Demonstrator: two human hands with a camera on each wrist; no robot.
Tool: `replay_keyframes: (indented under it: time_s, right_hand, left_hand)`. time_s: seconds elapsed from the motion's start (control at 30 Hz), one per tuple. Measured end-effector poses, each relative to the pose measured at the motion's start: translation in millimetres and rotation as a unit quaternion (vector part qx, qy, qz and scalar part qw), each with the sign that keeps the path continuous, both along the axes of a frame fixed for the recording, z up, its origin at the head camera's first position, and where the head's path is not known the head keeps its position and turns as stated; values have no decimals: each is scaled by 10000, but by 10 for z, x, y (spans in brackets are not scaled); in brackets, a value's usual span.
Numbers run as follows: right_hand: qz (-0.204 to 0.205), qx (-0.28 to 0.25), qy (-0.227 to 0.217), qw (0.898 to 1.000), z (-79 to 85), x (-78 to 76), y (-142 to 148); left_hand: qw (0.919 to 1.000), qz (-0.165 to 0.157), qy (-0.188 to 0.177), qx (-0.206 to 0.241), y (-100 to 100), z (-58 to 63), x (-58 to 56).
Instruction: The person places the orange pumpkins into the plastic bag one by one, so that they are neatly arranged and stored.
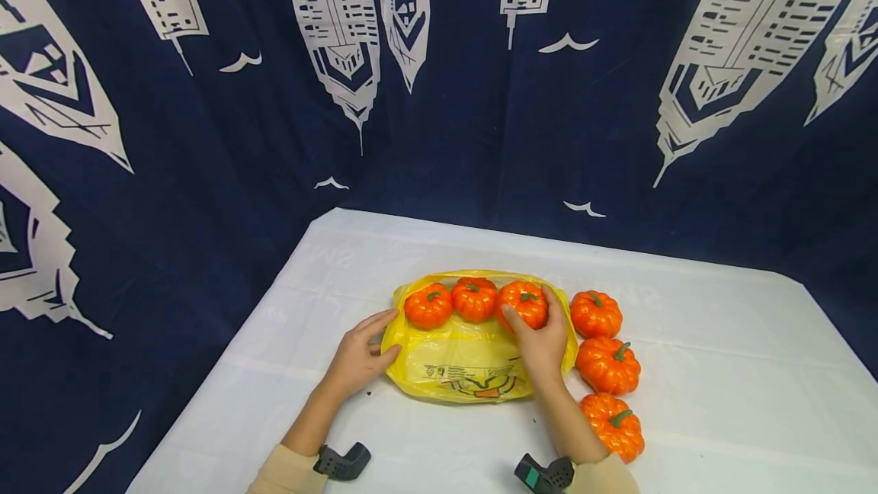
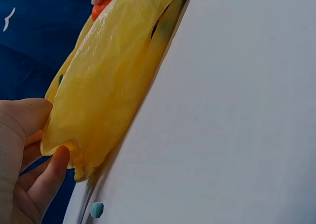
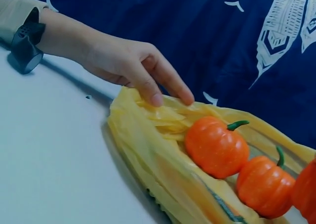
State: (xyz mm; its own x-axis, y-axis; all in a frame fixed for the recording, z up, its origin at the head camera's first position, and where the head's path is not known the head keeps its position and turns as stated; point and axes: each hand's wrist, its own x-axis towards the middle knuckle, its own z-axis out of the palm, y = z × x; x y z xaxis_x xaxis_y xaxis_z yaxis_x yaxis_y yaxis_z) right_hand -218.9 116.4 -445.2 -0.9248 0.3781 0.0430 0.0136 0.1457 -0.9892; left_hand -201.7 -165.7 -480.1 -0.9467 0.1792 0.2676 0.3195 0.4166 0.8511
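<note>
A navy backdrop (image 1: 459,174) printed with white upside-down buildings, cut off at the edges, hung behind a white-covered table (image 1: 720,372). On it lay a yellow bag (image 1: 418,357), mouth open. The left hand (image 1: 357,353) touched its left end, fingers spread. The right hand's (image 1: 545,341) grip held the rightmost bagged pumpkin (image 1: 517,296), partly hiding it, beside two more pumpkins (image 1: 474,299). Three others (image 1: 607,365) sat outside, right. The bag's tiny lettering (image 1: 449,372) was unreadable.

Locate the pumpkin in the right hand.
In the head view, that pumpkin is at the right end of the row of three in the yellow bag, gripped by the right hand, with another pumpkin just left of it.
</note>
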Motion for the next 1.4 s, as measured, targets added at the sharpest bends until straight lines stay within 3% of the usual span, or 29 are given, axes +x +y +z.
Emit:
replay_keyframes:
  time_s: [0.2, 0.57, 0.83, 1.4]
  right_hand:
    - [-244, -157, 82, 9995, -45, -29, -73]
    - [-798, 142, 146, 9966, -145, -120, -160]
    - [-1274, 93, 534, 9904, -254, -181, -207]
    - [-1700, 145, 816, 9820, -394, -237, -278]
  left_hand:
    - [10000, -5, 31, -14, 5, 9, 4]
    - [10000, -21, 19, 46, 7, 23, 6]
    - [10000, -47, 57, 43, 2, 29, 5]
    - [9999, -49, 123, -7, -6, 46, 7]
